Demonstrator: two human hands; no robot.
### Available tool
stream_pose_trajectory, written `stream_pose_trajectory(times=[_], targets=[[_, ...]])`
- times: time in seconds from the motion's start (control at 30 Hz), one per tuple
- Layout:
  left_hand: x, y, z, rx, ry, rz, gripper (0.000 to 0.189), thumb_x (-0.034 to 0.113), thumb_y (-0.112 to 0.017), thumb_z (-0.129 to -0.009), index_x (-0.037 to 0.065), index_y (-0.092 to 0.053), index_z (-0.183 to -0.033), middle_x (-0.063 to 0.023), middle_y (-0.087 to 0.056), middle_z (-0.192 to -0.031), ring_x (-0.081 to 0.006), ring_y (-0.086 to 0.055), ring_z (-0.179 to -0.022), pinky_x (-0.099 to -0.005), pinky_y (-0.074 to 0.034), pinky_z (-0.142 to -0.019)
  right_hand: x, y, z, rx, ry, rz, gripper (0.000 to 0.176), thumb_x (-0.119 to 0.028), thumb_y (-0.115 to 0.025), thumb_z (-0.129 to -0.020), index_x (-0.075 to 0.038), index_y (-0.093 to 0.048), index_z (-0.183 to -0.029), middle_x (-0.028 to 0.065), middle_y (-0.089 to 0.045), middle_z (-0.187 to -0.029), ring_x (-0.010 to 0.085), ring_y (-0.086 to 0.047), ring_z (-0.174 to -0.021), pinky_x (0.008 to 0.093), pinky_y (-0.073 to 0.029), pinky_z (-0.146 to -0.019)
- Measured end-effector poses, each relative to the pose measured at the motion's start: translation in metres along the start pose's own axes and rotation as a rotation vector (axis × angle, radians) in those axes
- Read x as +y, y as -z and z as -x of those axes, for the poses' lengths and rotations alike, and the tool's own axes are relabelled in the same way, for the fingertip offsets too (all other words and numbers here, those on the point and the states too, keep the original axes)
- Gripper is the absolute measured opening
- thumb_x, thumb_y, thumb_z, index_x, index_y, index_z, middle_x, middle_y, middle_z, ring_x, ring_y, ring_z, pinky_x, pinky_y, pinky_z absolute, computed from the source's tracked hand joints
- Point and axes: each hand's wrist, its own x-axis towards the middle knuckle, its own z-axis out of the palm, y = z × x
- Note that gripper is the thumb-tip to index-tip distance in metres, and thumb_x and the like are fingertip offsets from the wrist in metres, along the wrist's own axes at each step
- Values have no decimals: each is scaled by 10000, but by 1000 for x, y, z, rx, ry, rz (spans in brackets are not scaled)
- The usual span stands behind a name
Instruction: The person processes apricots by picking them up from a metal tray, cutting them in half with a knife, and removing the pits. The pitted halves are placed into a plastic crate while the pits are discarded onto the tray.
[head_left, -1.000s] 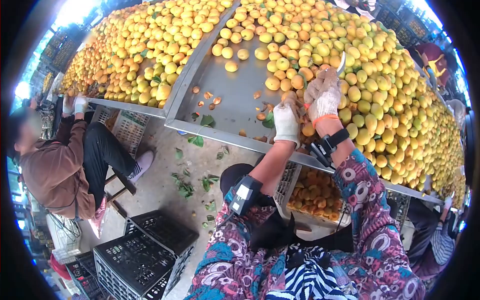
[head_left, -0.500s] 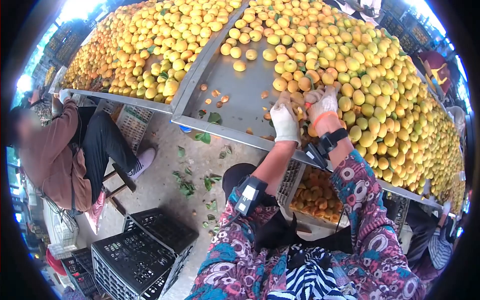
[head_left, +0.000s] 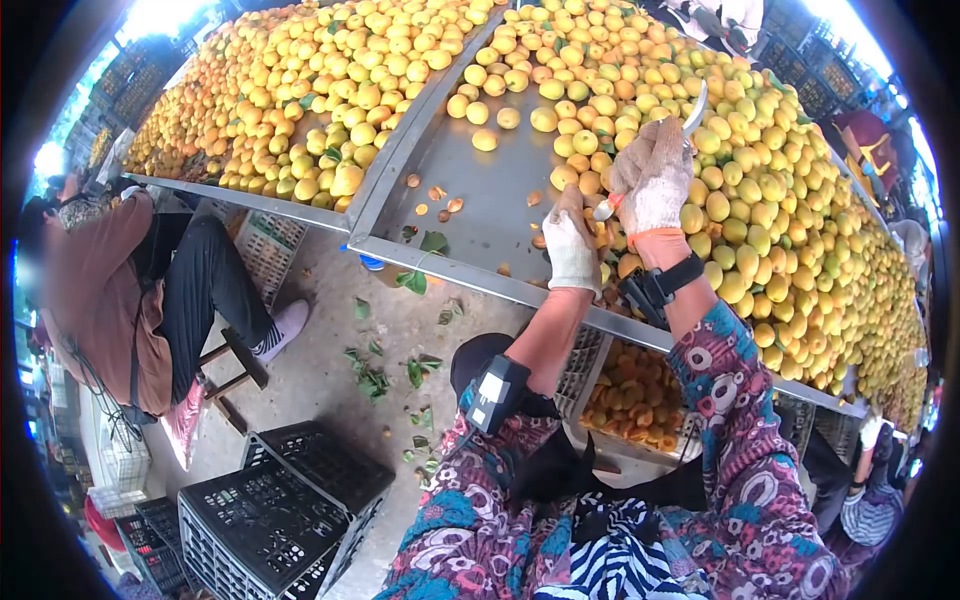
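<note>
Crates (head_left: 270, 510): black, on the floor at 7 o'clock of us.
Basket (head_left: 635, 400): under the table rim, at 6 o'clock of our hands, full of orange fruit pieces.
Left hand (head_left: 572, 250): gloved, fingers curled closed at the near rim; we cannot tell what it grips.
Right hand (head_left: 652, 185): gloved, at 2 o'clock of the left, fist wrapped round the knife (head_left: 693, 108), blade pointing to 1 o'clock.
Table (head_left: 470, 215): metal, bare patch at 10 o'clock.
Apricots (head_left: 770, 190): heaped from 12 to 3 o'clock.
Co-worker (head_left: 100, 290): seated at 9 o'clock, well apart.
</note>
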Motion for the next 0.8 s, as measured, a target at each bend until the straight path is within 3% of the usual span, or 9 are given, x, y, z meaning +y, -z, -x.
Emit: stream_pose_trajectory(times=[0.07,0.2,0.3,0.37,0.4,0.53,0.63,0.73,0.8], targets=[[1,3,6,-52,4,-15,292,363,-449,-943,136,-518,-772,22,-524,-634,-62,-480,-477,-218,-362,-390,3,1,4,-39,70,39,238,-338,-567,-939,-130,-503,-842,-45,-365,-478,102,-312,-332,269,-234,-316],[-10,0,1,-27,-81,49,262,390,-459,-933,178,-536,-801,48,-531,-628,-49,-479,-456,-208,-326,-364,10,9,12,-147,125,40,149,-271,-581,-940,-124,-552,-941,-29,-516,-646,100,-482,-480,239,-369,-400],[0,-1,9,-6,146,25,270,412,-467,-933,183,-546,-816,60,-537,-637,-42,-473,-462,-209,-308,-365,13,5,18,-174,198,100,137,-248,-566,-949,-121,-568,-1001,-13,-571,-771,98,-550,-604,215,-432,-489],[5,-3,14,-34,112,-22,241,389,-476,-923,191,-537,-799,63,-530,-633,-38,-479,-473,-200,-304,-372,12,-3,24,-195,297,229,164,-263,-541,-961,-119,-566,-1034,-2,-588,-823,98,-567,-662,205,-450,-537],[7,-1,16,-77,88,-22,230,376,-474,-921,192,-538,-799,64,-529,-632,-37,-478,-473,-197,-302,-374,8,-9,21,31,18,-152,204,-313,-493,-976,-119,-549,-1006,-12,-558,-747,107,-538,-573,224,-426,-466],[1,9,11,-133,92,-8,203,348,-479,-930,178,-586,-900,58,-555,-684,-31,-508,-526,-188,-301,-378,13,24,2,-362,-21,-3,222,-357,-555,-940,-138,-545,-906,-47,-480,-658,98,-447,-449,237,-321,-365],[9,8,18,-188,200,17,207,358,-499,-923,173,-589,-942,57,-574,-746,-38,-529,-561,-187,-308,-388,15,5,1,-150,-107,69,200,-301,-458,-973,-122,-503,-897,-2,-468,-637,150,-440,-433,270,-356,-374],[3,10,15,-63,279,44,226,385,-519,-916,176,-586,-970,61,-583,-790,-43,-536,-567,-190,-313,-390,25,2,-1,-269,-279,-126,222,-291,-437,-980,-95,-530,-933,-1,-503,-694,134,-511,-547,232,-423,-491],[-15,14,8,23,194,34,235,400,-527,-914,176,-582,-955,59,-577,-784,-46,-533,-565,-193,-314,-389,34,10,-1,-418,-224,88,199,-252,-463,-970,-81,-565,-975,3,-555,-767,113,-542,-612,216,-443,-542]])
